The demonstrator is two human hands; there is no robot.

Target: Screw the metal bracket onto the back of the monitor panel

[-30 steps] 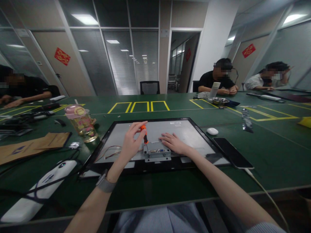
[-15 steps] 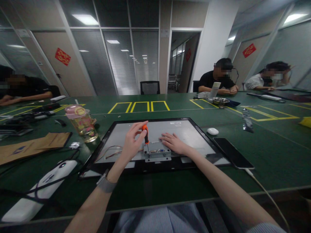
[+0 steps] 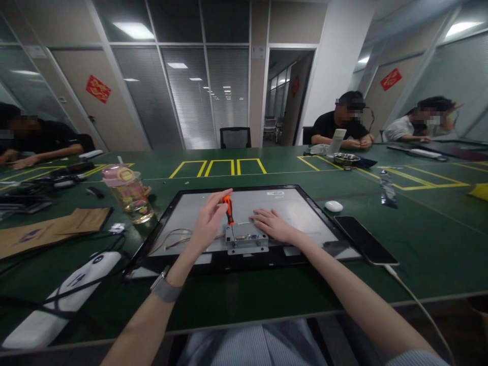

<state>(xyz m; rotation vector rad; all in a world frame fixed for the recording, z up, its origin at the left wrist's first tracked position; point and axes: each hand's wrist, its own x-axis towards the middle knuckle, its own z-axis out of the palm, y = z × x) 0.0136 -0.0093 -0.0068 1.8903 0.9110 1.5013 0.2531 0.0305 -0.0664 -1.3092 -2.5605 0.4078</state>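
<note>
A flat panel [image 3: 236,203] with a black frame and grey back lies on the green table. Near its front edge sits a small metal box [image 3: 247,244] with ports, thin wires [image 3: 177,239] running off to its left. My left hand [image 3: 209,216] has its fingers on the orange and black screwdriver [image 3: 229,209], which stands nearly upright with its tip at the box's left part. Fingers spread, my right hand [image 3: 273,224] lies flat on the panel just behind the box and holds nothing.
Left of the panel are a bottle [image 3: 129,195], brown cardboard [image 3: 57,231] and a white power strip [image 3: 68,295] with black cables. To the right lie a phone [image 3: 366,240] and white case [image 3: 334,206]. Other people [image 3: 339,122] sit across the table.
The fingers of my left hand have shifted slightly around the screwdriver handle, which has turned a little. My right hand has not moved.
</note>
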